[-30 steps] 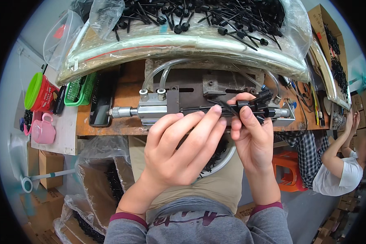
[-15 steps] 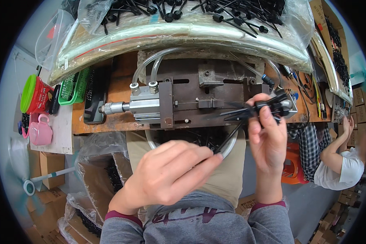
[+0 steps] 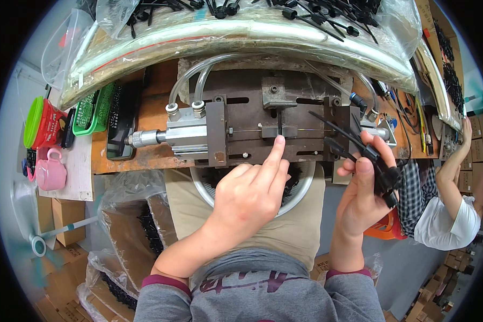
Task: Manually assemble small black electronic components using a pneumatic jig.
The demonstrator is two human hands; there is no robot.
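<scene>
My left hand reaches over the metal fixture with its index finger stretched out and the other fingers curled. That fingertip touches the near end of a thin black plastic rod, which lies across the small central block. Off to the right, my right hand is closed around a bunch of black plastic stems with knobbed ends. Their thin ends point up and left, beside the fixture's right side. Below the fixture, a round light-rimmed container with dark pieces stands at my lap, partly behind my left hand.
Clear hoses run to a silver cylinder. A plastic-covered ledge holds more black pieces. Leftward are a green basket, a black tray and a pink cup. A co-worker sits at right.
My left hand has moved up to the fixture, where a black rod now lies across the central block. My right hand has shifted slightly right and down with its bunch, tilting it.
</scene>
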